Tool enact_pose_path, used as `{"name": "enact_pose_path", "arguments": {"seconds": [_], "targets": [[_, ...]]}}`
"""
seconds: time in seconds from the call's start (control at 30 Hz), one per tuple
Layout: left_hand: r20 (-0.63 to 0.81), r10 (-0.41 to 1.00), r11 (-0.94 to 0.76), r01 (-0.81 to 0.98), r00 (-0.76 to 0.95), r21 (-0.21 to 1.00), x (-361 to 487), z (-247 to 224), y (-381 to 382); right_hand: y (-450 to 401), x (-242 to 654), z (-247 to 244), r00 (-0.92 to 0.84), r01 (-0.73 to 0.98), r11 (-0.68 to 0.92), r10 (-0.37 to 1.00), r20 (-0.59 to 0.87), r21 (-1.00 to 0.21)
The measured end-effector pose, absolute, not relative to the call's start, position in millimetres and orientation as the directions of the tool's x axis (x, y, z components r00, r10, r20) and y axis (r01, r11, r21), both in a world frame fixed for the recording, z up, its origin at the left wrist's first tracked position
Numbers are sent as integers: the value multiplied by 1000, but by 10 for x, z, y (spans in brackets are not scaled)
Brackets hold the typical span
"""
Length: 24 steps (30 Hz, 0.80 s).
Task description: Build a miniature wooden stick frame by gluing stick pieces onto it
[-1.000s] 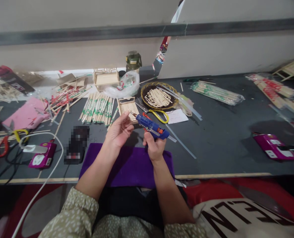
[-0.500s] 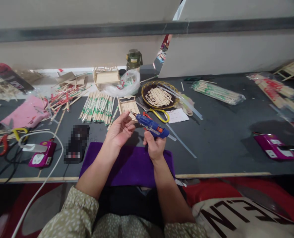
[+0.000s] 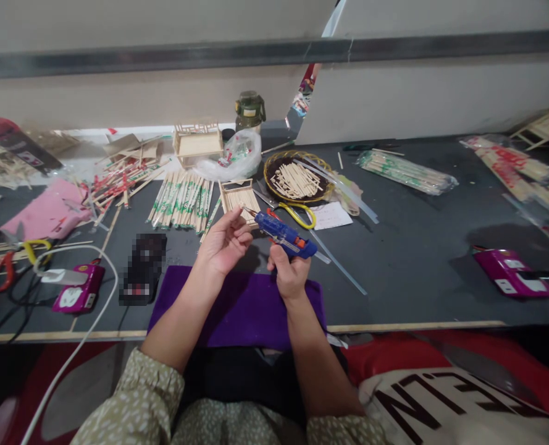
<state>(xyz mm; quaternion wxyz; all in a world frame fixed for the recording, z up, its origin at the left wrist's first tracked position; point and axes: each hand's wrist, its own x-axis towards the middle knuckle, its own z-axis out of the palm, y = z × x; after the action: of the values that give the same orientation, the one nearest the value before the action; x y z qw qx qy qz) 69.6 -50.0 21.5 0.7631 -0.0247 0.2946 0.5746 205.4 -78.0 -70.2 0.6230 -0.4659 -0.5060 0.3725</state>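
Note:
My right hand [image 3: 290, 272] is wrapped round a blue glue gun [image 3: 283, 237], its nozzle pointing up and left. At the nozzle tip, the thumb and forefinger of my left hand [image 3: 225, 241] are pinched together; whatever is between them is too small to name. Just behind the fingers lies a small frame of wooden sticks [image 3: 239, 196]. Beneath my wrists a purple cloth [image 3: 251, 312] is spread at the table edge. Scissors with yellow and red handles [image 3: 302, 216] lie beyond the glue gun, beside a round basket of short sticks [image 3: 297, 179].
Wrapped chopsticks [image 3: 181, 201] lie left of the frame, near a black phone-like object [image 3: 143, 269]. Clear glue sticks [image 3: 341, 262] rest at right. A small wooden model [image 3: 199, 145], a plastic bag [image 3: 244, 154] and a green bottle [image 3: 250, 111] stand behind. Purple power strips [image 3: 80, 287] lie at both sides.

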Motion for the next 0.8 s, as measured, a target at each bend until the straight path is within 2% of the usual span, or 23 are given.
{"name": "enact_pose_path", "arguments": {"seconds": [0.5, 0.8], "targets": [[-469, 866, 344, -886, 172, 311, 689, 227, -501, -773, 2036, -669, 221, -29, 323, 925, 309, -946], [-473, 867, 338, -885, 159, 321, 686, 224, -498, -768, 2053, -706, 228, -23, 290, 933, 277, -957]]}}
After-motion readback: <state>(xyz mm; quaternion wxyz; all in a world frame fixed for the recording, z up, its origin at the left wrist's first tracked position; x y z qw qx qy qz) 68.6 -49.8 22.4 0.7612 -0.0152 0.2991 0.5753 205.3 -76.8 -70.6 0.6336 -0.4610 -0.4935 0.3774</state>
